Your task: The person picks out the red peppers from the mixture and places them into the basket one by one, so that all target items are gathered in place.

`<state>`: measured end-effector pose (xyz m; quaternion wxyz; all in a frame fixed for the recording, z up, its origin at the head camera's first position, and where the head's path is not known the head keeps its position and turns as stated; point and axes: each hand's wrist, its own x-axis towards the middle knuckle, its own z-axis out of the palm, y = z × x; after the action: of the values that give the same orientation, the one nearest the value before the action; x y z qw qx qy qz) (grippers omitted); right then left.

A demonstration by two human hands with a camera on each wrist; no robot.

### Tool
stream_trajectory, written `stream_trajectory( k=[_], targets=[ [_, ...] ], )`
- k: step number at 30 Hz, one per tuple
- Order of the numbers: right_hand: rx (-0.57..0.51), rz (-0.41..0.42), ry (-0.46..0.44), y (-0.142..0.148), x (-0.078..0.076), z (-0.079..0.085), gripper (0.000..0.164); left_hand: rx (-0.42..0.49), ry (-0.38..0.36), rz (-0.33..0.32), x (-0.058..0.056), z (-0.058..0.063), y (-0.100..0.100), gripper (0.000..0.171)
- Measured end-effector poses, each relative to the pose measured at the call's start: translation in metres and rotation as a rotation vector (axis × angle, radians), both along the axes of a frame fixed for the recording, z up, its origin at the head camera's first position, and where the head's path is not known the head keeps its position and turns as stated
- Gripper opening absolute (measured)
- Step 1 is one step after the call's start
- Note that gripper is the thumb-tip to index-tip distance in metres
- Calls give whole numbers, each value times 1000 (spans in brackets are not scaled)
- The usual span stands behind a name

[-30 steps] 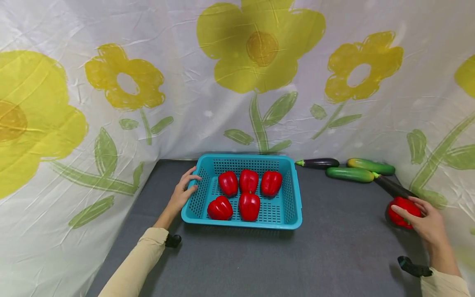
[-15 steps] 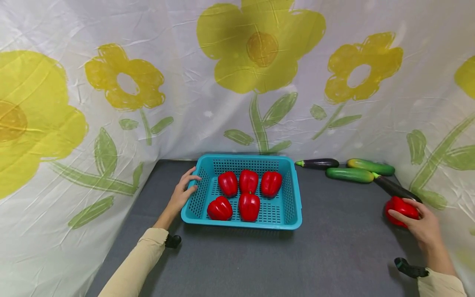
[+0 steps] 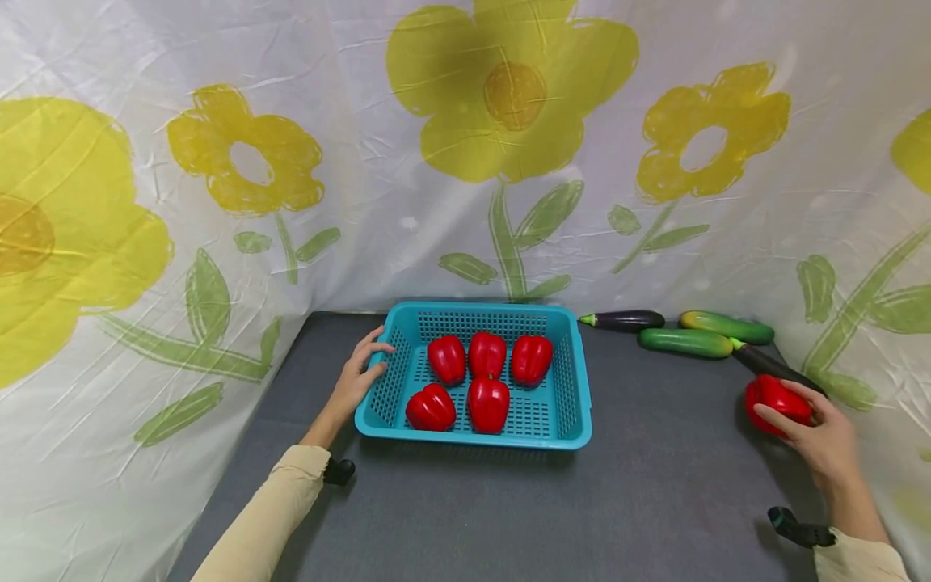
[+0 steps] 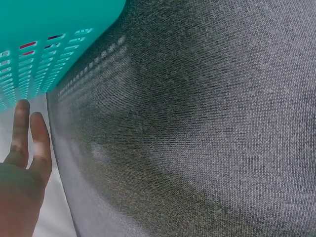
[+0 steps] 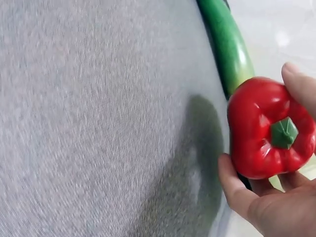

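Note:
My right hand grips a red bell pepper at the right side of the table, fingers and thumb round its sides. In the right wrist view the pepper's green stem faces the camera, and its shadow lies apart from it on the cloth. My left hand rests at the left rim of a blue plastic basket, its fingers fairly straight. Two of those fingers show beside the perforated wall in the left wrist view. Several red bell peppers lie inside the basket.
Right of the basket, along the back, lie a dark eggplant, a green cucumber-like vegetable and a yellow-green one. Another eggplant lies just behind the held pepper. A flowered white curtain borders the grey tabletop.
My right hand has moved a little left and away from me, carrying the red bell pepper. The left hand and the basket have stayed put.

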<state>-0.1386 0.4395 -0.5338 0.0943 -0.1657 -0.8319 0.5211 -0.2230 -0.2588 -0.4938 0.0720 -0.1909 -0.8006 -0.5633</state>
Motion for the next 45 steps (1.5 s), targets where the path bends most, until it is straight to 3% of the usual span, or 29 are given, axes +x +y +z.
stream_trajectory(
  k=[5, 14, 23, 28, 33, 38, 45],
  targets=[
    [32, 37, 8, -11, -2, 5, 70, 0, 2, -6, 0, -1, -1, 23],
    [64, 105, 112, -36, -6, 17, 64, -5, 35, -16, -1, -2, 0, 23],
    [-5, 150, 134, -62, -13, 24, 67, 11, 48, -26, -3, -3, -1, 21],
    [-179, 184, 139, -73, -15, 26, 68, 4, 60, -30, -6, -9, -4, 19],
    [-361, 216, 167, -81, -15, 27, 61, 4, 57, -28, -1, -3, 0, 20],
    [-317, 235, 180, -83, -15, 28, 57, 0, 39, -13, 1, 0, 1, 22],
    [-161, 273, 218, -91, -14, 36, 60, -2, 0, 0, -1, -1, 0, 23]
  ],
)
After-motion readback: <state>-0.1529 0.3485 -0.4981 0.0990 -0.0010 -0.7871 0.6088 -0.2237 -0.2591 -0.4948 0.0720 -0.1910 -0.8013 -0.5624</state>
